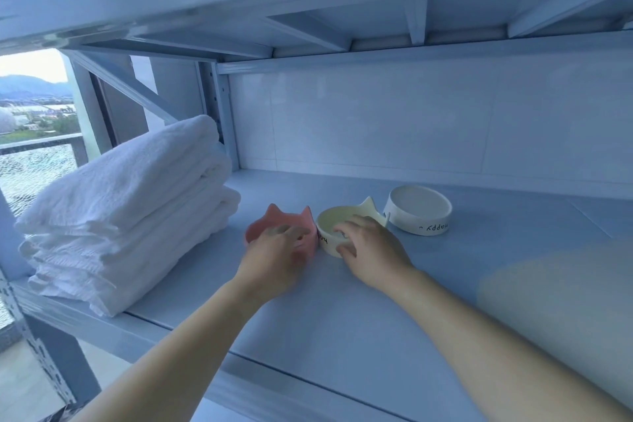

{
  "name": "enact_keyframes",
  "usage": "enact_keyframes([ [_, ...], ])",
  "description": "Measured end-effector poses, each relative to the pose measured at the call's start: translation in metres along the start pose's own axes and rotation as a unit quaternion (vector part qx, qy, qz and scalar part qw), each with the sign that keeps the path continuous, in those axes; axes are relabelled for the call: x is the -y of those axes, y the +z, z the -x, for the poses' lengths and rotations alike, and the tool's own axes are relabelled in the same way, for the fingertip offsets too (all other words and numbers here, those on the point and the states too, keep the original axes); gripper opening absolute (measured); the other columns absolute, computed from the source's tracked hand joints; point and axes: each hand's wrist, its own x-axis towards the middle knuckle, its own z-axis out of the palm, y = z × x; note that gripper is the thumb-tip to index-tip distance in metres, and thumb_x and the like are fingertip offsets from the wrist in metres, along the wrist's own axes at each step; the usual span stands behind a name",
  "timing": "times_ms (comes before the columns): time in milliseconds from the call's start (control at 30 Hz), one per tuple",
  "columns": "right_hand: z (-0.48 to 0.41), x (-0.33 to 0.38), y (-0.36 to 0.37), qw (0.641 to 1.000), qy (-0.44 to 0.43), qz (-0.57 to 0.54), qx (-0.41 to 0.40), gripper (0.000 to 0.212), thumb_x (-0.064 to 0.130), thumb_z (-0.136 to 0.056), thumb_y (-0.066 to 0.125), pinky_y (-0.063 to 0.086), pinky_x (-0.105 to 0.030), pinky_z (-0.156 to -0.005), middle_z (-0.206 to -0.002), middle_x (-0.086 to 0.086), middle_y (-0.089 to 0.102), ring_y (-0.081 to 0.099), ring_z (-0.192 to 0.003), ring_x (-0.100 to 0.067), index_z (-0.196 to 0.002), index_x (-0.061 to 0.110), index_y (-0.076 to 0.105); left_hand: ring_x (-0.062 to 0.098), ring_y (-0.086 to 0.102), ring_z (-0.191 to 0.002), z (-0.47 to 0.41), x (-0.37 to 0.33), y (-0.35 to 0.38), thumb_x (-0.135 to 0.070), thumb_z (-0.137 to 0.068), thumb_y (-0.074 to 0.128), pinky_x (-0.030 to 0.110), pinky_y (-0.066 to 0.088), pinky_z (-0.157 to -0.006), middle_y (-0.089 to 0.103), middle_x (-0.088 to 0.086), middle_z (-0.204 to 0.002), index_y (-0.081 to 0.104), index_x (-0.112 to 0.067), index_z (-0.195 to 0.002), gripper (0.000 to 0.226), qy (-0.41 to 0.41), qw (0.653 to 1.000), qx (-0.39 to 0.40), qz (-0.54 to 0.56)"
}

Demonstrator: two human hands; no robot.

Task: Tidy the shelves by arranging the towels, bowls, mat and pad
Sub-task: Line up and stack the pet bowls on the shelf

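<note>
1. The left hand (274, 252) grips the pink bowl (275, 220); the right hand (371, 250) pinches the cream bowl (329, 220) at its rim, side by side on the shelf (342, 325).
2. Likely ceramic: stiff, smooth, chippable; hold by rims.

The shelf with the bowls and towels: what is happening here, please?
A person is arranging bowls on the shelf. The left hand grips the pink bowl with cat ears, and the right hand holds the cream bowl by its rim. These two bowls stand side by side, touching. A round white bowl stands apart, further right. A stack of folded white towels lies at the left end.
</note>
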Motion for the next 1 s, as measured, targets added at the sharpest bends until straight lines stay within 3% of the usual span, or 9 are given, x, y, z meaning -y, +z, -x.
enact_keyframes([
  [100, -0.005, -0.004, -0.018, 0.999, 0.022, -0.022, -0.042, 0.031, 0.022, -0.089, 0.054, 0.044, -0.032, -0.086, -0.118, 0.002, 0.061, 0.053, -0.109, -0.021, -0.119, 0.017, 0.058, 0.024, 0.046, -0.118, -0.013, -0.017, 0.004, -0.024, -0.088, 0.052, 0.04, 0.044, -0.091, 0.049, 0.001, -0.133, 0.045, -0.022, -0.132, 0.045, -0.001, 1.0, -0.01, 0.021],
  [200, -0.003, -0.019, -0.035, 0.998, 0.036, 0.005, -0.045, 0.028, 0.022, -0.089, 0.051, 0.044, -0.034, -0.084, -0.109, 0.003, 0.063, 0.057, -0.101, -0.021, -0.116, 0.02, 0.059, 0.02, 0.045, -0.118, -0.031, -0.034, 0.007, -0.031, -0.087, 0.054, 0.037, 0.042, -0.093, 0.048, -0.004, -0.132, 0.045, -0.027, -0.131, 0.045, 0.022, 0.999, -0.014, 0.021],
  [367, 0.015, -0.068, -0.061, 0.994, 0.076, 0.065, -0.047, 0.028, 0.023, -0.088, 0.051, 0.043, -0.033, -0.081, -0.113, 0.003, 0.062, 0.055, -0.106, -0.023, -0.115, 0.02, 0.059, 0.016, 0.046, -0.116, -0.063, -0.069, 0.015, -0.035, -0.086, 0.055, 0.034, 0.042, -0.09, 0.049, -0.009, -0.128, 0.048, -0.032, -0.126, 0.041, 0.055, 0.997, -0.032, 0.048],
  [500, 0.026, -0.103, -0.074, 0.99, 0.099, 0.095, -0.025, 0.029, 0.026, -0.089, 0.051, 0.042, -0.033, -0.085, -0.117, 0.003, 0.059, 0.052, -0.109, -0.02, -0.117, 0.021, 0.058, 0.015, 0.049, -0.113, -0.084, -0.108, 0.033, -0.038, -0.087, 0.053, 0.029, 0.042, -0.083, 0.052, -0.009, -0.123, 0.053, -0.033, -0.121, 0.035, 0.066, 0.994, -0.022, 0.081],
  [633, 0.026, -0.122, -0.078, 0.99, 0.105, 0.091, -0.017, 0.03, 0.027, -0.089, 0.053, 0.04, -0.031, -0.088, -0.123, 0.005, 0.056, 0.049, -0.114, -0.018, -0.118, 0.022, 0.057, 0.017, 0.053, -0.106, -0.103, -0.134, 0.049, -0.036, -0.086, 0.055, 0.035, 0.049, -0.082, 0.054, -0.005, -0.118, 0.055, -0.027, -0.119, 0.035, 0.002, 0.994, -0.036, 0.099],
  [700, 0.025, -0.128, -0.076, 0.991, 0.098, 0.093, 0.0, 0.031, 0.028, -0.089, 0.054, 0.04, -0.031, -0.088, -0.125, 0.005, 0.053, 0.047, -0.115, -0.018, -0.119, 0.021, 0.056, 0.019, 0.052, -0.107, -0.104, -0.136, 0.06, -0.032, -0.085, 0.055, 0.034, 0.049, -0.077, 0.054, -0.003, -0.119, 0.054, -0.026, -0.119, 0.035, -0.026, 0.994, -0.055, 0.086],
  [833, 0.02, -0.133, -0.064, 0.991, 0.069, 0.097, 0.053, 0.039, 0.03, -0.089, 0.055, 0.042, -0.036, -0.092, -0.132, 0.004, 0.045, 0.04, -0.123, -0.019, -0.126, 0.019, 0.051, 0.018, 0.053, -0.103, -0.095, -0.125, 0.078, -0.026, -0.084, 0.056, 0.027, 0.041, -0.062, 0.056, -0.007, -0.116, 0.057, -0.03, -0.113, 0.03, -0.004, 0.995, -0.093, 0.043],
  [1000, 0.01, -0.135, -0.051, 0.99, 0.055, 0.094, 0.092, 0.047, 0.028, -0.089, 0.055, 0.042, -0.04, -0.095, -0.143, -0.004, 0.034, 0.032, -0.131, -0.024, -0.132, 0.014, 0.043, 0.017, 0.056, -0.103, -0.086, -0.11, 0.084, -0.024, -0.084, 0.056, 0.026, 0.04, -0.06, 0.05, -0.01, -0.124, 0.053, -0.034, -0.119, 0.036, -0.014, 0.999, -0.044, 0.02],
])
